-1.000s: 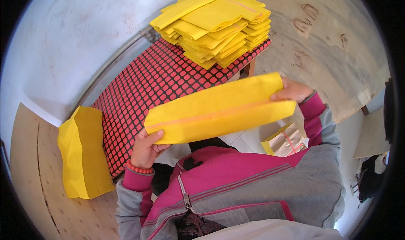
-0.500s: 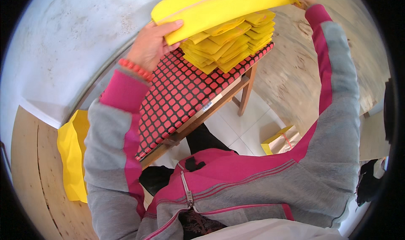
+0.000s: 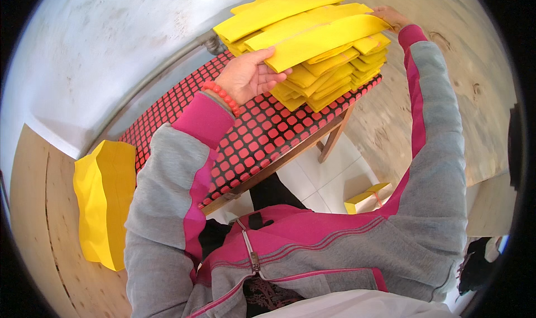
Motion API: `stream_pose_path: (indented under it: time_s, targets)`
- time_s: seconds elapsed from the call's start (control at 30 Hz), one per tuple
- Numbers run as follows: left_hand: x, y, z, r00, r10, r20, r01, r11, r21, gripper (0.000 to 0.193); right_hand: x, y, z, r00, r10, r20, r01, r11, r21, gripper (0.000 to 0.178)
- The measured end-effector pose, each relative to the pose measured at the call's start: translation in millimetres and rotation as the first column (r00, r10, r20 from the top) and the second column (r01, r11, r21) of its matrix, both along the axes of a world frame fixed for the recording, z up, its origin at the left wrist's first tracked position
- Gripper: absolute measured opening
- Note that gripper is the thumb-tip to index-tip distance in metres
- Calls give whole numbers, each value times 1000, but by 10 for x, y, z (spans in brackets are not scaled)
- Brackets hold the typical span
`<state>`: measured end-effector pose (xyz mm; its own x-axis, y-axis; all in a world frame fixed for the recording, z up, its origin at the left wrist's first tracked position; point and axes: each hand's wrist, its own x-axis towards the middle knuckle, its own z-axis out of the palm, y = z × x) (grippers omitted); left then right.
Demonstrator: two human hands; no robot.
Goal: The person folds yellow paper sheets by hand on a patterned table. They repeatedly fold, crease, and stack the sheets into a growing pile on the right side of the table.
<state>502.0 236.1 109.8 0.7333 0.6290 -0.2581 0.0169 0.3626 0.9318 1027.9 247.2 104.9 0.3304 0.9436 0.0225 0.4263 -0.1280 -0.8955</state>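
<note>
A long folded yellow fabric-like piece [image 3: 321, 39] lies across the top of a stack of similar yellow folded pieces [image 3: 329, 75]. My left hand [image 3: 251, 78], with a red bead bracelet at its wrist, pinches the piece's left end, thumb on top and fingers under the edge. At the opposite end, my right hand [image 3: 391, 17] grips the tip; its fingers are partly hidden. The stack stands at the far end of a bench-like table [image 3: 245, 145] with a red and black patterned cover.
A loose yellow sheet [image 3: 103, 201] rests on the wooden board [image 3: 39, 206] at left. A pale wall with a grey pipe [image 3: 167, 67] runs behind the table. On the tiled floor [image 3: 329, 173] sits a tied yellow bundle [image 3: 368, 198]. A wooden panel [image 3: 446, 94] rises at right.
Both hands have brought the folded yellow piece down from above onto the stack. The view has shifted, showing more of the stack and table.
</note>
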Motion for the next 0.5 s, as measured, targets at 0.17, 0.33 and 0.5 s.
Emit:
stream_pose_path:
  time_s: [0.17, 0.33, 0.5]
  targets:
    - [44, 30, -16, 996, 36, -76, -30, 997, 77, 38, -121, 88, 74, 997, -76, -15, 77, 993, 86, 37]
    - [44, 138, 11, 989, 81, -122, -69, 993, 96, 33, -106, 192, 61, 999, -1, 52, -6, 993, 117, 36]
    - [30, 194, -27, 986, 131, -106, -122, 989, 89, 29, -171, 154, 54, 997, 69, 33, -72, 993, 90, 34]
